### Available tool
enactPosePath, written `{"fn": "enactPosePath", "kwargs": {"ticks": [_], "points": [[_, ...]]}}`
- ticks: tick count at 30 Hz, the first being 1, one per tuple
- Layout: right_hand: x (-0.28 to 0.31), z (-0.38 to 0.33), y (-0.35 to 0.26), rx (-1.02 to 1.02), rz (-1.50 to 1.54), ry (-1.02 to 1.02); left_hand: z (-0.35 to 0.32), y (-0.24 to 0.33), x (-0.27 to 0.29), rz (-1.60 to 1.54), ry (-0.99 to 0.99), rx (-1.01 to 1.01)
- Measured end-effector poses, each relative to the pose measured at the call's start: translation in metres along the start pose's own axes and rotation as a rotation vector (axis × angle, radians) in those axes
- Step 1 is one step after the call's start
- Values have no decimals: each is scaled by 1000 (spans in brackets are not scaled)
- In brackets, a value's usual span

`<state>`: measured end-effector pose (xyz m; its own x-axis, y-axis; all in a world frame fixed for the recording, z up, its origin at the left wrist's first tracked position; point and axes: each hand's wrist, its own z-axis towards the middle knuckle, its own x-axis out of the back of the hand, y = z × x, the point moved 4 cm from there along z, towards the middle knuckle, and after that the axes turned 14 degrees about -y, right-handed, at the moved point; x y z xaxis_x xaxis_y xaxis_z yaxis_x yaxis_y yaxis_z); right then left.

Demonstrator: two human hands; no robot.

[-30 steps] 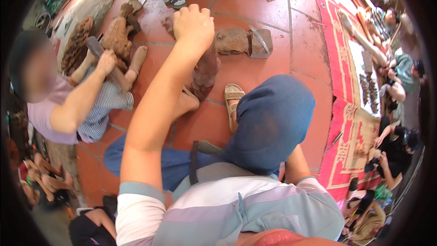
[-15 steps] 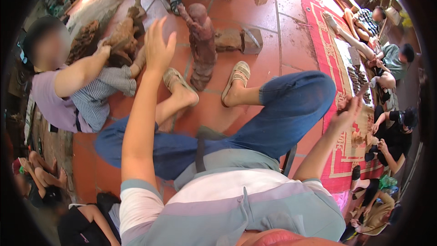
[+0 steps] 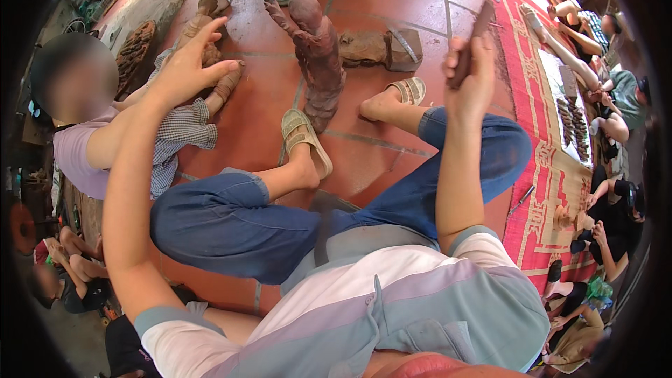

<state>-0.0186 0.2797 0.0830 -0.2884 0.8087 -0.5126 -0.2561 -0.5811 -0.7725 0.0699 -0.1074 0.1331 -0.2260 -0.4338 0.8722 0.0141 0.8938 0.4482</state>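
In my raised right hand (image 3: 472, 73) is a slim dark brown bar (image 3: 480, 28), its upper end pointing away from me. I cannot make out what kind of tool it is. My left hand (image 3: 192, 70) is up in the air with spread fingers and nothing in it. Behind it, partly covered, is a carved wooden piece (image 3: 213, 7) beside a co-worker in a purple shirt. Between my hands, a reddish-brown carved figure (image 3: 318, 56) with a raised arm stands on the floor, touched by neither hand.
Past the figure lies a wooden block (image 3: 364, 49) with a flat pale strip (image 3: 404, 45) on it. A red patterned mat (image 3: 521, 91) runs along the right, bearing a thin dark tool (image 3: 521, 199) and small carved pieces (image 3: 574, 126). Several people sit around on both sides.
My right hand has swung up and left from over the mat with the bar in it. My left hand has moved left, away from the figure. The view has shifted slightly.
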Motion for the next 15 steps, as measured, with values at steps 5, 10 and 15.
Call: {"fn": "enactPosePath", "kwargs": {"ticks": [5, 10, 15], "points": [[-10, 2, 57, -202, 62, 61, 58, -12, 1, -199, -58, -60], [37, 12, 69, -247, -108, 182, 122, 3, -26, -369, -107, -411], [82, 10, 46, -203, -304, 303, 133, 5, -52, -883, -218, -650]]}}
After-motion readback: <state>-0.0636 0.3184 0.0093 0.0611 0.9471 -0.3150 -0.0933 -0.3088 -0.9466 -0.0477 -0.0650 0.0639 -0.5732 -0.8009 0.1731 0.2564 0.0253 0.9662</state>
